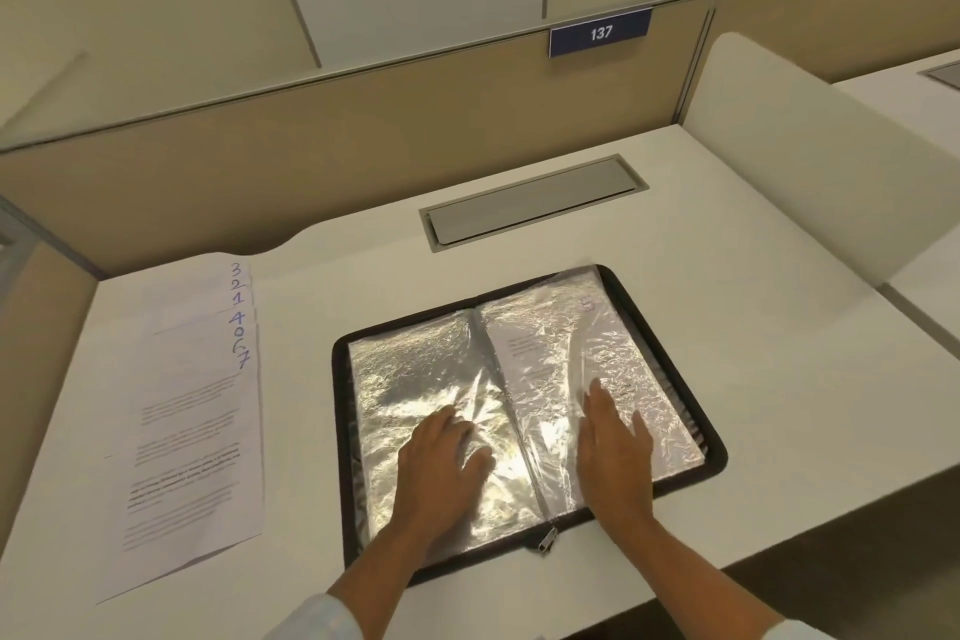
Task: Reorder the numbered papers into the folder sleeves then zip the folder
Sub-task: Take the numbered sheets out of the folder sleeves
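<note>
Your white worktop (727, 276) carries an open black zip-around folder (340, 431) near its front edge, right of the middle. Its crinkled clear plastic sleeves (415, 369) lie spread on both sides of the spine. A printed sheet (545, 353) shows inside the right-hand sleeve. A fanned stack of white papers with handwritten blue numbers (197, 431) lies along the left edge, well apart from the folder. A grey rectangular metal hatch (535, 200) sits flush towards the back edge. Your left hand (441, 463) presses flat on the left sleeve, fingers slightly spread, gripping nothing. Your right hand (613, 452) lies flat on the right sleeve, fingers straight, also gripping nothing. The small metal zip pull (548, 538) rests at the folder's front edge, between your wrists.
</note>
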A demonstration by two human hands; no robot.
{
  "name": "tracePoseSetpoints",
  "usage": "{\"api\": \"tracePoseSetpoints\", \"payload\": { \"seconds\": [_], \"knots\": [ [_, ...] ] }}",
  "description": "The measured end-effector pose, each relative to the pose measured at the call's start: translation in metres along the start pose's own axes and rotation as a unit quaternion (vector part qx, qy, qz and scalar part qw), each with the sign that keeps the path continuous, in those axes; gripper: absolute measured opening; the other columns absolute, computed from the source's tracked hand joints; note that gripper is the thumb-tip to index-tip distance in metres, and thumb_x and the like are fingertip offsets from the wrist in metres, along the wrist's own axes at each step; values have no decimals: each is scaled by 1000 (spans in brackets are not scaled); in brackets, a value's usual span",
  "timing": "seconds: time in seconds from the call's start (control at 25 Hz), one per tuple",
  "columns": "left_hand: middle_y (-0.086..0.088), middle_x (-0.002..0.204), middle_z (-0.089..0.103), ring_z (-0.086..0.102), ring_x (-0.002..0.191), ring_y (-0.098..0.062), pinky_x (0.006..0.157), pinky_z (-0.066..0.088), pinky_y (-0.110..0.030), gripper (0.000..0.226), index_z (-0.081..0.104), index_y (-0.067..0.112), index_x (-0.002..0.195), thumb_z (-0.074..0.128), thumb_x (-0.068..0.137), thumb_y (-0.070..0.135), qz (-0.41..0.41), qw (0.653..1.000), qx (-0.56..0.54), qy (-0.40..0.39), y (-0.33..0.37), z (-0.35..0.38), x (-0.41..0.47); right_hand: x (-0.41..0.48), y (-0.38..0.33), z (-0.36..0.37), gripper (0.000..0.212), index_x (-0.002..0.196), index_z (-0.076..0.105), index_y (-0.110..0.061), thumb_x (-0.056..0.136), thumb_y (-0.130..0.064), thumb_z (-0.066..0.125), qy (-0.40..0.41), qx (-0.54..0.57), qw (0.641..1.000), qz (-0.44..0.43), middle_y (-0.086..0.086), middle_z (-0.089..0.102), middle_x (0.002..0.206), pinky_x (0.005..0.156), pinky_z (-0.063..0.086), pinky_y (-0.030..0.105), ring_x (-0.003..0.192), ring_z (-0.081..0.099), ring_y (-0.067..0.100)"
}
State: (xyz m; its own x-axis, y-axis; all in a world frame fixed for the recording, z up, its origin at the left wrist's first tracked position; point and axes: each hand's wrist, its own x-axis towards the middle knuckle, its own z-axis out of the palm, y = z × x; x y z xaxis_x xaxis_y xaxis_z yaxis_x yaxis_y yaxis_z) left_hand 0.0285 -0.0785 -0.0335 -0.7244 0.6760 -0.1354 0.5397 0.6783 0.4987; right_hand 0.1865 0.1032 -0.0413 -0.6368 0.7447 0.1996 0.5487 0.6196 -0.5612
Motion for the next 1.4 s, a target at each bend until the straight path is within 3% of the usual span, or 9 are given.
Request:
{"api": "tracePoseSetpoints", "payload": {
  "seconds": [0.28, 0.44, 0.56, 0.72, 0.84, 0.92, 1.08, 1.24, 1.4],
  "knots": [
    [10, 137, 61, 62, 119, -6, 103, 55, -39, 72, 55, 34, 141, 65, 84, 76, -101, 934, -343, -12, 50, -47, 14, -20, -70, 15, 49, 161, 29, -30, 112, -33, 30, -106, 83, 987, -90, -13, 49, 158, 125, 27, 49, 148, 41, 5],
    [13, 118, 62, 65, 94, 1, 76, 53, -23, 57, 56, 30, 133, 83, 86, 46, -179, 905, -379, 70, 56, -66, 27, -31, -92, 19, 55, 164, 20, -31, 111, -38, 31, -201, 128, 956, -170, -10, 50, 156, 119, 39, 40, 142, 48, 7],
    [-2, 113, 71, 75, 75, -8, 63, 52, -24, 45, 58, 21, 129, 78, 89, 15, -293, 838, -442, 130, 29, -70, 32, -39, -94, 11, 61, 165, 13, -36, 111, -48, 39, -251, 184, 933, -181, -20, 30, 167, 121, 32, 24, 151, 30, -4],
    [-12, 109, 71, 72, 82, -22, 64, 53, -33, 54, 56, 15, 136, 72, 84, 9, -370, 815, -430, 121, -26, -66, 32, -34, -78, 15, 62, 164, 26, -28, 109, -51, 43, -168, 189, 960, -117, -16, 29, 168, 124, 26, 24, 153, 23, -3],
    [-14, 95, 73, 71, 78, -31, 65, 56, -37, 23, 68, 16, 96, 66, 79, 1, -376, 822, -408, 128, -51, -67, 26, -23, -55, 31, 66, 165, 23, -22, 109, -55, 38, -164, 122, 975, -90, -6, 29, 169, 125, 30, 36, 155, 27, 9],
    [-15, 86, 72, 71, 75, -31, 70, 60, -42, 25, 61, 17, 79, 65, 83, -7, -377, 830, -388, 131, -60, -68, 21, -18, -41, 41, 72, 166, 18, -17, 108, -57, 33, -193, 38, 973, -118, 3, 28, 170, 123, 34, 46, 155, 30, 21],
    [-18, 89, 76, 76, 72, -28, 76, 66, -52, 37, 63, 14, 110, 77, 83, -7, -388, 832, -374, 129, -78, -70, 14, -31, -44, 51, 75, 166, 17, -13, 107, -59, 25, -272, -116, 938, -180, 10, 4, 174, 129, 12, 54, 161, 3, 31],
    [-11, 104, 70, 72, 81, -24, 58, 58, -32, 47, 59, 18, 122, 75, 84, -5, -360, 881, -263, 159, -74, -74, 10, -39, -55, 57, 67, 155, 45, -13, 103, -54, 35, -264, -172, 917, -245, 12, 29, 168, 122, 13, 51, 155, 29, 34],
    [-5, 125, 60, 60, 112, -23, 91, 55, -36, 44, 59, 18, 132, 75, 92, 16, -250, 946, -128, 162, -56, -68, 14, -30, -62, 58, 67, 159, 38, -15, 104, -52, 34, -297, -158, 892, -303, 8, 26, 170, 128, 14, 52, 158, 22, 29]
  ]
}}
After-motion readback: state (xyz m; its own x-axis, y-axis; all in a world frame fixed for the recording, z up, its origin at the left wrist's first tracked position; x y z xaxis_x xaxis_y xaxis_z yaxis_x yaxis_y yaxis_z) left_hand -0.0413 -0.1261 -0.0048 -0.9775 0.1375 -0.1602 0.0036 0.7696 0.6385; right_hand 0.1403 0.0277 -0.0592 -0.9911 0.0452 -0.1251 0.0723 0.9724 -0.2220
